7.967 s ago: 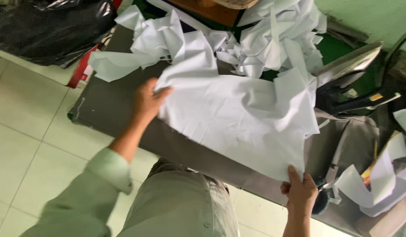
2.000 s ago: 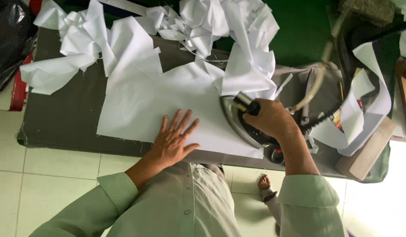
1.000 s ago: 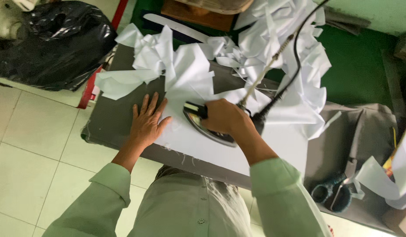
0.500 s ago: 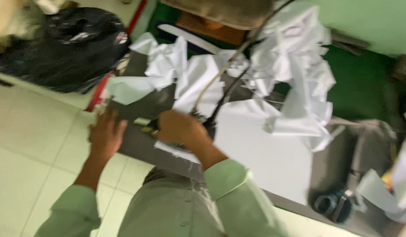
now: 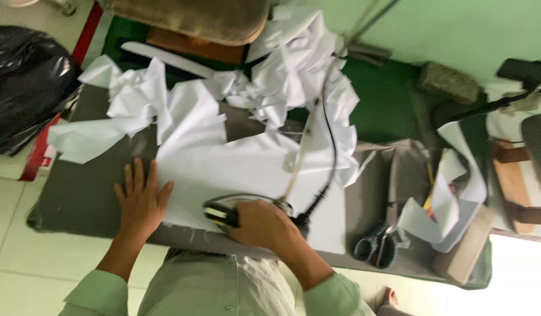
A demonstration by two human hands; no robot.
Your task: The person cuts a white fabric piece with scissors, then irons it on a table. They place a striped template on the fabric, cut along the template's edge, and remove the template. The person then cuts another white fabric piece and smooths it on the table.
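Right hand (image 5: 262,223) fingers are gripping the heavy dark electric iron (image 5: 223,212) by its handle; left hand (image 5: 140,199) fingers, spread flat, are pinning the soft white cloth (image 5: 247,169).

1. My right hand (image 5: 260,225) covers most of the iron (image 5: 223,214); I see only its dark front end and a rim of the soleplate.
2. The black bag (image 5: 21,96) runs off the left edge.
3. The scissors (image 5: 376,246) are blurred; their blades are hard to trace.
4. The white fabric (image 5: 247,169) hides much of the worktop (image 5: 77,193).
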